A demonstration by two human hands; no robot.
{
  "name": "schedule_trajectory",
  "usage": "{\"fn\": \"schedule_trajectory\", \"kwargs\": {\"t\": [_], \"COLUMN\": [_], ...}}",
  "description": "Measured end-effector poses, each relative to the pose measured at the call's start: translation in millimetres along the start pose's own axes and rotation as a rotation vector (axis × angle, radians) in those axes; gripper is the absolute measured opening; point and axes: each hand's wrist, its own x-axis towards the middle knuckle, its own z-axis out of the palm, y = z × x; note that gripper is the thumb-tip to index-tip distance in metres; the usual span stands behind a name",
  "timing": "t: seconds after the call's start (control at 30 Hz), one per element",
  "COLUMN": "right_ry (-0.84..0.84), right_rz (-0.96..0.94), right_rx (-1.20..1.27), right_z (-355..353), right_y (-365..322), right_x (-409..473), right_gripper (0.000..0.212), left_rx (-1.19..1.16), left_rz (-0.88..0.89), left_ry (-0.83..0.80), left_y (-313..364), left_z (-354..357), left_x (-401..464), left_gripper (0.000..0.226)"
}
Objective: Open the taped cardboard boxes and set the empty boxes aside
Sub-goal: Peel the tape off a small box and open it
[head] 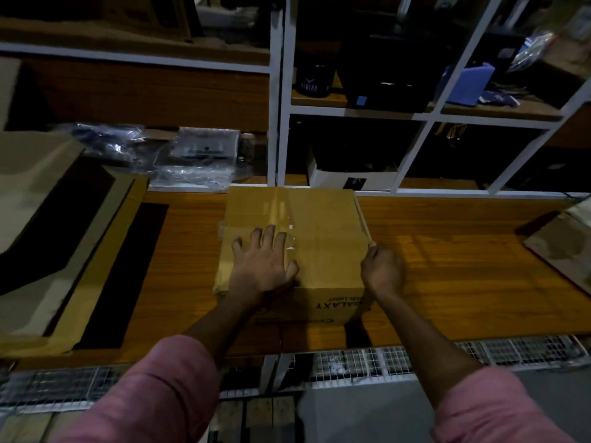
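The person wears a pink long-sleeved shirt. The left sleeve (153, 391) is pushed up the forearm, its bunched cuff forming a rounded, soft-edged fold of plain cloth with no visible print, button or stripe. The right sleeve (499, 407) is the same pink and also sits rolled up the forearm. Below both cuffs the forearms and wrists are bare, and no watch, ring or glove shows on the left hand (262, 263) or the right hand (382, 270).

From my remote feed: a wooden table (447, 282) spans the frame's middle. Clear plastic bags (192, 158) lie at its far edge, upper left of centre. White shelving (276, 91) fills the top, holding a black mug (311, 81) and a blue container (463, 84) at upper right.
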Motion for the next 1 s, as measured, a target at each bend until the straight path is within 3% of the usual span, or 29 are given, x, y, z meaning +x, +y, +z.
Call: {"fn": "schedule_trajectory", "kwargs": {"t": [0.07,0.17,0.4,0.53,0.67,0.73,0.83,0.93,1.0], "right_ry": [0.121,0.061,-0.179,-0.050,0.126,0.009,-0.401,-0.635,-0.799], "right_rz": [-0.243,-0.519,-0.599,-0.703,-0.815,-0.775,-0.589,-0.526,-0.472], "right_rx": [-0.114,-0.194,-0.287,-0.151,-0.019,-0.010,-0.172,-0.335,-0.342], "right_z": [-6.4,-7.6,-10.8,-35.3,-77.8,-100.3,-120.4,-120.8,-111.7], "right_y": [-2.4,-7.7,-18.0,-45.5,-91.3,-113.4,-134.6,-135.4,-125.2], "right_x": [-6.5,-9.8,-29.2,-34.1,-25.2,-18.3,-13.4,-19.9,-27.0], "right_gripper": [0.026,0.045,0.058,0.050,0.032,0.030,0.028,0.020,0.022], "left_rx": [-0.004,-0.023,-0.264,-0.210,-0.275,-0.249,-0.200,-0.293,-0.365], "left_rz": [0.012,0.020,0.004,0.017,0.071,0.114,0.180,0.186,0.204], "left_ry": [0.002,-0.028,-0.023,0.032,0.202,0.168,-0.100,-0.400,-0.442], "left_y": [-2.8,-5.9,-8.9,-1.3,6.8,12.6,26.7,35.5,40.7], "left_z": [-0.6,2.6,-7.6,-39.3,-101.4,-128.2,-143.4,-132.5,-120.5], "left_x": [1.3,3.8,12.5,23.5,34.8,34.2,26.4,10.0,-6.3], "left_gripper": [0.081,0.081,0.072,0.060,0.025,0.020,0.016,0.017,0.018]}}
